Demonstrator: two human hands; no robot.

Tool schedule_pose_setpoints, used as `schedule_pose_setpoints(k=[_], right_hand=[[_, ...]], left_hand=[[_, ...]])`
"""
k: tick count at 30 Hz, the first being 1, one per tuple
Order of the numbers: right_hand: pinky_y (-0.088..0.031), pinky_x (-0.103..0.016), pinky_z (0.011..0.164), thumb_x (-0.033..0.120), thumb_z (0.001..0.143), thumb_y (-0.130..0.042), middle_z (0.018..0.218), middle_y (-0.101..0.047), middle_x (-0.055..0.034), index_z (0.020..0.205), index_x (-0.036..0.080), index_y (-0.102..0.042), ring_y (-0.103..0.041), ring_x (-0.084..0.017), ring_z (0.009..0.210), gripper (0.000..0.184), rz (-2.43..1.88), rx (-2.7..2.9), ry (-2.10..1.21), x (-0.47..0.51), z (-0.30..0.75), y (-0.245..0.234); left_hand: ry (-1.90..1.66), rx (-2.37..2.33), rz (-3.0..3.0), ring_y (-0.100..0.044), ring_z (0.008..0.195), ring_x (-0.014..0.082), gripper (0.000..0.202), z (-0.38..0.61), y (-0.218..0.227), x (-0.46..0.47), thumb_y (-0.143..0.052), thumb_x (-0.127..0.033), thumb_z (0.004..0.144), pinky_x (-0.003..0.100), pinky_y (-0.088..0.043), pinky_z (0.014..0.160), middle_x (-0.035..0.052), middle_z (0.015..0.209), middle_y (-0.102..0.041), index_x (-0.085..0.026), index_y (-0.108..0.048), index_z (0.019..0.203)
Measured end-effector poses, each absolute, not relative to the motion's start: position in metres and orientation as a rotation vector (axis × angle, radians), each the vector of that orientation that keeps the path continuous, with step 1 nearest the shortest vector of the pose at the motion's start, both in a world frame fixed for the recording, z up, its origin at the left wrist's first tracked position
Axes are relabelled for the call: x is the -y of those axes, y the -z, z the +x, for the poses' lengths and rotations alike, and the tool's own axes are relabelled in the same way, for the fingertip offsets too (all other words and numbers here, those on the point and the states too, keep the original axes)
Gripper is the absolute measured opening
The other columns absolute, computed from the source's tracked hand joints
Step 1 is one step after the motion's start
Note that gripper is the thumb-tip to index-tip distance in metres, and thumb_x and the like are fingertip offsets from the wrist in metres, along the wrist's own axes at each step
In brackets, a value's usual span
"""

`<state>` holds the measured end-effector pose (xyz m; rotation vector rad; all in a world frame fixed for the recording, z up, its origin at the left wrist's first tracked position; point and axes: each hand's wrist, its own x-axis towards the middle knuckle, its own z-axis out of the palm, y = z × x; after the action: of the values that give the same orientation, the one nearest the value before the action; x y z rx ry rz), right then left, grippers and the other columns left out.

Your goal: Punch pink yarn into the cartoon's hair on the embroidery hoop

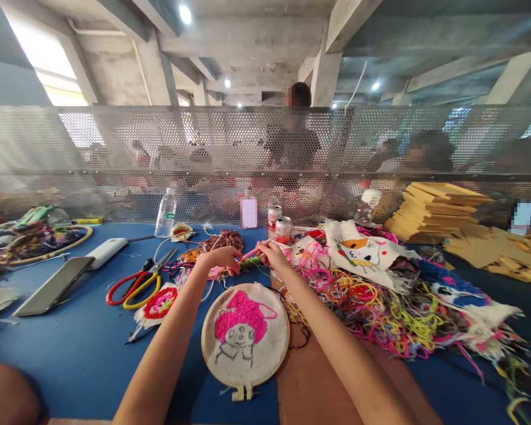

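My right hand (pixel 273 257) is closed around one end of a slim pink pen-shaped tool (pixel 250 254), beyond the hoop. My left hand (pixel 225 258) has its fingers curled at the tool's other end; the exact grip is small and partly hidden. Below both hands, an embroidery hoop (pixel 205 348) lies flat with its clamp screw towards me. Its white cloth (pixel 265 360) carries a character with a filled bright pink hood and a dark drawn outline. Bundles of brown yarn (pixel 230 239) and green yarn (pixel 251 264) lie just behind my hands.
Red- and yellow-handled scissors (pixel 137 288), a phone (pixel 55 286) and a white power bank (pixel 107 252) lie left. A bottle (pixel 165 213) and two cans (pixel 283 229) stand behind. Tangled yarn (pixel 371 307) and stacked yellow frames (pixel 433 209) fill the right. A perforated screen (pixel 230 141) closes the back.
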<state>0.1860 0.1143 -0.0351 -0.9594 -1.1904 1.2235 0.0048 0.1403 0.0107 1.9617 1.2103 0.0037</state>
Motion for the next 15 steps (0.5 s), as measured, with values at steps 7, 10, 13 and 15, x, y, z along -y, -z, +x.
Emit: schedule_pose_setpoints(k=[7,10,13,15], right_hand=[[-0.026,-0.022,0.040,0.047,0.066,-0.061,0.054,-0.050,0.0060,0.068,0.020,-0.050,-0.038,-0.007,0.041,0.030,-0.968,1.190,-1.219,-0.1171,0.1880,0.0368],[-0.026,-0.022,0.040,0.048,0.065,-0.061,0.054,-0.050,0.0060,0.068,0.020,-0.050,-0.039,-0.007,0.041,0.030,-0.970,1.192,-1.217,-0.1175,0.1883,0.0370],[-0.026,-0.021,0.040,0.048,0.064,-0.061,0.053,-0.049,0.0063,0.068,0.020,-0.050,-0.039,-0.007,0.041,0.031,-0.972,1.191,-1.214,-0.1176,0.1880,0.0374],[-0.025,-0.021,0.040,0.049,0.064,-0.062,0.052,-0.048,0.0065,0.068,0.020,-0.050,-0.038,-0.007,0.041,0.031,-0.973,1.193,-1.213,-0.1174,0.1876,0.0374]], left_hand=[[0.027,-1.227,2.000,-0.063,0.063,0.0176,0.026,0.0022,-0.0103,-0.1431,-0.061,-0.020,0.057,0.022,-0.044,0.053,0.0001,0.064,-0.067,-0.017,-0.063,0.082],[0.034,-1.221,2.001,-0.062,0.060,0.0156,0.027,0.0018,-0.0096,-0.1440,-0.063,-0.020,0.056,0.020,-0.042,0.052,-0.0024,0.059,-0.065,-0.018,-0.063,0.084],[0.033,-1.217,1.994,-0.061,0.058,0.0153,0.028,0.0019,-0.0090,-0.1442,-0.064,-0.022,0.056,0.021,-0.042,0.052,-0.0020,0.058,-0.065,-0.018,-0.064,0.084],[0.028,-1.207,1.986,-0.061,0.059,0.0151,0.025,0.0025,-0.0094,-0.1435,-0.062,-0.023,0.058,0.021,-0.043,0.053,-0.0012,0.061,-0.067,-0.018,-0.064,0.082]])
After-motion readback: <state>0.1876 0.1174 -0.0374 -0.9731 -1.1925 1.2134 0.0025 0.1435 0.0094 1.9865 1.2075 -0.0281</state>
